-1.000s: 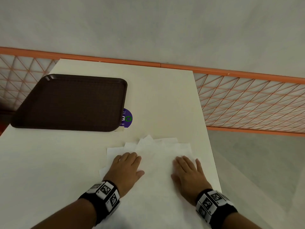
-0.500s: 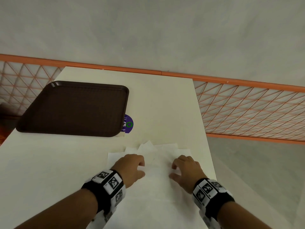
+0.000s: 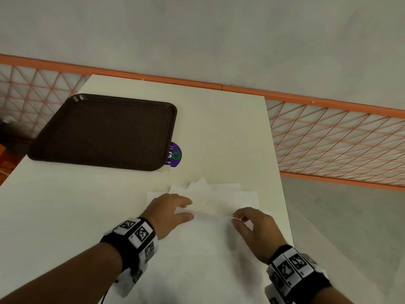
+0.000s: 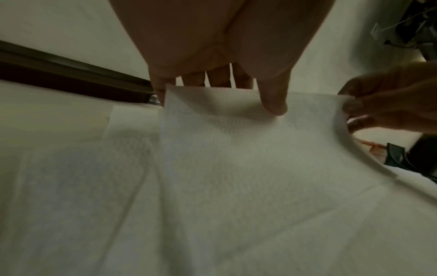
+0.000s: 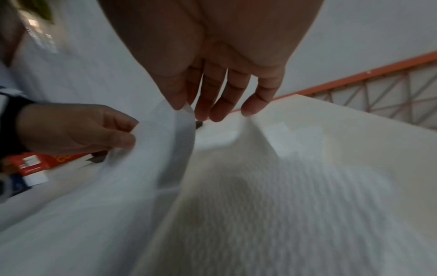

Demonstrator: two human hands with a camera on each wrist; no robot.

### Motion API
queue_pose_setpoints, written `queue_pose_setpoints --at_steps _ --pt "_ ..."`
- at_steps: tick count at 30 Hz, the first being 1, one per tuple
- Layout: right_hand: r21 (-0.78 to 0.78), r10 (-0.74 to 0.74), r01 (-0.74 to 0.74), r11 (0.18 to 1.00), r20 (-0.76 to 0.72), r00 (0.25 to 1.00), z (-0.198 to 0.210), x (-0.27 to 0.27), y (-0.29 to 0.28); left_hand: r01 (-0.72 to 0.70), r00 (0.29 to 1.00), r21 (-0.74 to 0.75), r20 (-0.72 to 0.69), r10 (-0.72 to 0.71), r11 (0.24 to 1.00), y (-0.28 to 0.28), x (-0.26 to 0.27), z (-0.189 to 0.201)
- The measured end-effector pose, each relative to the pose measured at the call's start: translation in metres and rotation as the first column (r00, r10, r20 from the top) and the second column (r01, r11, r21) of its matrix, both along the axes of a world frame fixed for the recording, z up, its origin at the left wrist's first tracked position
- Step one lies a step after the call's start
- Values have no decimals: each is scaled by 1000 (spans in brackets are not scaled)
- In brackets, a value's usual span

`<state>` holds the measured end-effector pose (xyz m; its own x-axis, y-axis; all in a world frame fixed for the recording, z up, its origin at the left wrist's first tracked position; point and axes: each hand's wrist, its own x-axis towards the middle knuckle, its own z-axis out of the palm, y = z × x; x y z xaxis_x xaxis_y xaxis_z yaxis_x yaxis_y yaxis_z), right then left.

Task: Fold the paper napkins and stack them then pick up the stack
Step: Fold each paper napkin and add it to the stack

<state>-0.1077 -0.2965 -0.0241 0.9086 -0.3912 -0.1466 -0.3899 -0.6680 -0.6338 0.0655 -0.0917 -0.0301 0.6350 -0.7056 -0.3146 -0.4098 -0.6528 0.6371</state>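
Note:
Several white paper napkins (image 3: 221, 195) lie fanned in a loose pile near the right front of the white table (image 3: 65, 216). The top napkin (image 3: 210, 244) has its far edge lifted off the pile. My left hand (image 3: 175, 210) pinches that edge at its left corner, thumb on top (image 4: 272, 100). My right hand (image 3: 245, 220) pinches the right corner between thumb and forefinger (image 5: 182, 106). In the wrist views the top napkin (image 4: 236, 149) (image 5: 153, 149) curves up from the sheets under it.
A dark brown tray (image 3: 105, 132) sits at the table's back left, partly covering a purple round sticker (image 3: 175, 154). The table's right edge (image 3: 282, 194) runs close to my right hand, with grey floor beyond. An orange mesh railing (image 3: 328, 137) stands behind.
Both hands lay flat on the napkins a second ago. They have since curled, pinched the top napkin's far edge and lifted it toward me.

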Motion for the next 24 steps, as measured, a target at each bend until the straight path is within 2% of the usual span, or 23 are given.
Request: queue_pose_setpoints --at_steps 2,4,8,11,14,16,18,20,22,24 --pt "-1 47 -47 999 5 999 12 0 2 72 997 4 9 -72 997 -6 3 3" --pt "64 65 -66 996 23 998 21 3 3 162 987 7 2 -162 987 -13 5 7" --pt "348 -106 69 935 88 991 29 18 -5 157 974 -33 -160 -160 987 -19 13 19" --pt "498 -294 229 837 56 954 27 25 -20 18 954 -78 -299 -40 997 -12 28 22" --pt "660 -450 353 663 -25 893 22 31 -31 -184 893 -134 -437 109 974 -5 38 18" --pt "710 -493 406 575 -95 865 21 35 -35 -349 809 -158 -548 212 924 -4 39 12" --pt "721 -509 444 532 -147 848 18 39 -37 -441 780 -159 -554 290 883 -7 40 5" --pt "684 -509 472 556 -168 844 10 41 -40 -403 837 -124 -450 311 907 -13 41 1" --pt "601 -490 485 636 -170 855 5 44 -41 -332 905 -78 -308 294 940 -17 39 -1" --pt "520 -454 469 714 -165 875 3 46 -39 -277 942 -49 -211 261 960 -21 38 -3"
